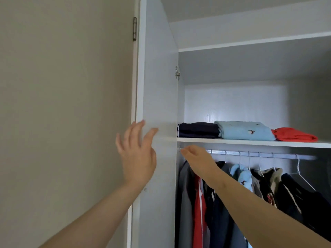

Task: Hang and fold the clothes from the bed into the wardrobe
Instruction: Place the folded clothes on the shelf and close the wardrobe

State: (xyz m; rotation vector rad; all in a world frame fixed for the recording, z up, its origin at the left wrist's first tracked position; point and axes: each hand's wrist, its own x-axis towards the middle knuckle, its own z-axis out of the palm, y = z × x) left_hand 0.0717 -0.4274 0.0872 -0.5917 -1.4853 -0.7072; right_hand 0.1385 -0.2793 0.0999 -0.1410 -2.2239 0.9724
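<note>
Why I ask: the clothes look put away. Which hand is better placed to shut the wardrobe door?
Probably the left hand: open, beside the door; the right hand reaches toward the rail inside.

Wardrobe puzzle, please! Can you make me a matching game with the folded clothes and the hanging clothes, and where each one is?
Things:
1. navy folded garment
2. light blue folded garment
3. red folded garment
4. hanging clothes

Places:
A. middle of the row on the shelf
B. on the rail under the shelf
C. left end of the row on the shelf
D. right end of the row on the shelf

Pairs: 1-C, 2-A, 3-D, 4-B
</note>
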